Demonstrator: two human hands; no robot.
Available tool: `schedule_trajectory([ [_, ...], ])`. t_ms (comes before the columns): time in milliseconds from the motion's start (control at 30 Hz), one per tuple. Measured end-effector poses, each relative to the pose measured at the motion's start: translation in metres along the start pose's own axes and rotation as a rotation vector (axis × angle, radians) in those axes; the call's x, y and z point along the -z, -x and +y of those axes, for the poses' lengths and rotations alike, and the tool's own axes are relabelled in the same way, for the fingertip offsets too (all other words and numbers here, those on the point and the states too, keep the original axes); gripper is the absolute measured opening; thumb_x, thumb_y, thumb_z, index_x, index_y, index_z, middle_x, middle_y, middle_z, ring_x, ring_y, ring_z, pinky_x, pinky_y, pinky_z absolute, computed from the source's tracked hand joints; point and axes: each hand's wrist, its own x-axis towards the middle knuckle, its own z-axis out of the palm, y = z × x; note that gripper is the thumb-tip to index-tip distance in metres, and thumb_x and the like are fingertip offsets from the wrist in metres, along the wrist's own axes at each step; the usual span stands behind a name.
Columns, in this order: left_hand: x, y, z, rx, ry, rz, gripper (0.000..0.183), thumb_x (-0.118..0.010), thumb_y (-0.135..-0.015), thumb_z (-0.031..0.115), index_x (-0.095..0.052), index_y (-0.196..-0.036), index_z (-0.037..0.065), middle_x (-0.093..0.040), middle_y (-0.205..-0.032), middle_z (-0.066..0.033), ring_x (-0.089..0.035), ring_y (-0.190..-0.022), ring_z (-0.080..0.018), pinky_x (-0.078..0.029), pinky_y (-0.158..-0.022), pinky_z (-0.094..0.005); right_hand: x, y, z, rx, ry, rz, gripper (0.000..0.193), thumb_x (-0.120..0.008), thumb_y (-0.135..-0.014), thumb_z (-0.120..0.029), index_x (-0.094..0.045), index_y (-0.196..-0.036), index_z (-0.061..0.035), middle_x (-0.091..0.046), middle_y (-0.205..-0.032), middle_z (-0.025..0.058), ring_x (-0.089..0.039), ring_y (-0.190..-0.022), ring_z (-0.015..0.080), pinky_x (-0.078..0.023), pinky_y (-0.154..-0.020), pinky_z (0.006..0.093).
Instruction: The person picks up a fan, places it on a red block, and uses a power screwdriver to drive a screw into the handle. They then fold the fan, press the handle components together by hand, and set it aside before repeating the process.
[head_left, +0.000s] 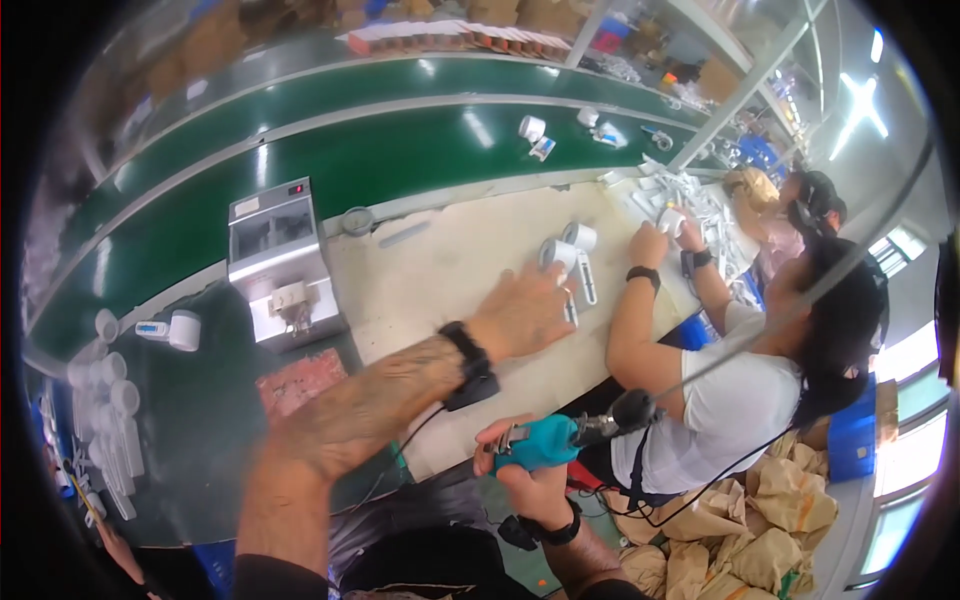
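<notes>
My left hand (522, 312) reaches across the beige work surface, its fingers stretched out and somewhat blurred. By its fingertips stand white round-headed plastic parts (557, 254) with handles. One white handle (570, 308) lies right beside the fingers; I cannot make out whether they touch it. Another part (587, 278), with a blue-grey strip on its handle, lies just to the right. Low in the middle, my right hand (540, 492) is closed round a teal power screwdriver (545, 442). The tool's dark front end points right and up, towards a co-worker's side.
A grey-white machine (285, 265) stands left of the beige surface, with a red pad (300, 383) before it. White parts (112, 410) line the far left. Beyond runs a green conveyor (380, 140). At right a co-worker (700, 390) handles a white part; paper bags (760, 520) lie below.
</notes>
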Motion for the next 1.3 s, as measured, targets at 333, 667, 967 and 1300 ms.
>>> schedule_trajectory([
  [333, -0.054, -0.069, 0.022, 0.216, -0.198, -0.098, 0.058, -0.062, -0.086, 0.034, -0.049, -0.140, 0.018, -0.041, -0.147, -0.0104, -0.051, -0.114, -0.0392, -0.052, -0.081, -0.0528, 0.022, 0.007, -0.008, 0.075, -0.023, 0.154, 0.064, -0.081, -0.082, -0.047, -0.056, -0.110, 0.0050, -0.062, -0.080, 0.0089, -0.063, -0.073, 0.0190, -0.052, -0.066, 0.0330],
  [667, -0.015, 0.028, -0.037, 0.035, -0.175, -0.092, 0.045, -0.056, -0.082, 0.007, -0.057, -0.128, 0.002, -0.051, -0.132, -0.0148, -0.056, -0.107, -0.0409, -0.053, -0.090, -0.0465, 0.013, -0.008, 0.006, -0.013, -0.111, -0.004, 0.061, -0.082, -0.083, -0.042, -0.059, -0.114, 0.0048, -0.065, -0.085, 0.0087, -0.063, -0.078, 0.0166, -0.051, -0.072, 0.0308],
  [967, 0.030, 0.115, -0.056, 0.037, -0.223, -0.035, 0.048, -0.060, -0.081, 0.008, -0.052, -0.127, -0.001, -0.043, -0.139, -0.0180, -0.056, -0.106, -0.0391, -0.053, -0.090, -0.0466, 0.003, -0.028, 0.014, 0.014, 0.035, 0.025, 0.070, -0.080, -0.081, -0.055, -0.061, -0.108, 0.0064, -0.063, -0.076, 0.0067, -0.063, -0.071, 0.0165, -0.050, -0.066, 0.0291],
  [1300, 0.038, 0.154, -0.070, 0.362, -0.116, 0.365, 0.040, -0.068, -0.087, 0.025, -0.057, -0.118, 0.001, -0.060, -0.106, -0.0149, -0.062, -0.096, -0.0356, -0.052, -0.084, -0.0453, -0.023, -0.053, 0.026, 0.134, 0.207, 0.112, 0.062, -0.071, -0.089, -0.054, -0.058, -0.109, 0.0037, -0.061, -0.073, 0.0064, -0.062, -0.066, 0.0176, -0.048, -0.059, 0.0291],
])
